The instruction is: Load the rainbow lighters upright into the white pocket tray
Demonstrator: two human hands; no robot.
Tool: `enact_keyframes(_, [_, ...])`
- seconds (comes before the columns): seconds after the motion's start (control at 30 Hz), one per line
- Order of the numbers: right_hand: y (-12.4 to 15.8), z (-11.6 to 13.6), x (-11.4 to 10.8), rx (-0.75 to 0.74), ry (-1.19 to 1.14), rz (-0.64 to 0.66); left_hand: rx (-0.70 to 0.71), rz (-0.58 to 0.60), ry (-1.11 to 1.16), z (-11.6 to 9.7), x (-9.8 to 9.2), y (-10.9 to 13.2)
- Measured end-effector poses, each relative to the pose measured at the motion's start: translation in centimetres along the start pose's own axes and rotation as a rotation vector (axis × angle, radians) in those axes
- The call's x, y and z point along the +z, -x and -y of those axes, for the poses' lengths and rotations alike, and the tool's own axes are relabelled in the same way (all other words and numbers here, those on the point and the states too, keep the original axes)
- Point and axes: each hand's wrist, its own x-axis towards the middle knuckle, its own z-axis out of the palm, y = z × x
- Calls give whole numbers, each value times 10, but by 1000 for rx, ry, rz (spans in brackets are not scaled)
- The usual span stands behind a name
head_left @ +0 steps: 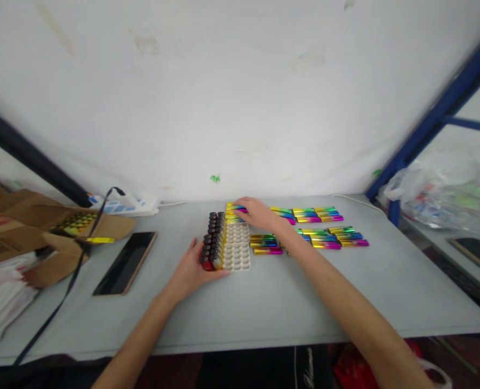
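Rainbow metallic pieces (325, 238) lie in rows toward the grey table's (264, 313) back edge, perhaps for easy reach, right of a white tray (244, 254) with dark-ended pieces (212, 237) along its left side. The left hand (189, 272) curls round the tray's near-left corner, apparently steadying it. The right hand's (258, 212) bent fingers rest over rainbow pieces at the tray's far end; whether they pinch one cannot be told. A phone (125, 263) and opened cardboard box (55, 240) occupy the table's left end, before a scuffed white wall (240, 108).
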Motion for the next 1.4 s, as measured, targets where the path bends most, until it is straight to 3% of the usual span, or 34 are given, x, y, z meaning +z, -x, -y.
enact_keyframes(0.2, [-42, -18, 24, -81, 15, 157, -39, -32, -22, 0, 1, 3])
enact_keyframes(0.43, [-46, -24, 37, -147, 162, 328, -41, -11, -35, -1, -1, 4])
enact_keyframes(0.9, [-32, -28, 34, -99, 185, 319, -15, 26, -48, 5, -2, 1])
enact_keyframes(1.1, [-18, -38, 24, -48, 176, 305, -137, -10, -72, 15, 3, 6])
enact_keyframes(1.4, [15, -50, 3, -9, 185, 269, -77, 42, -39, -2, -5, -2])
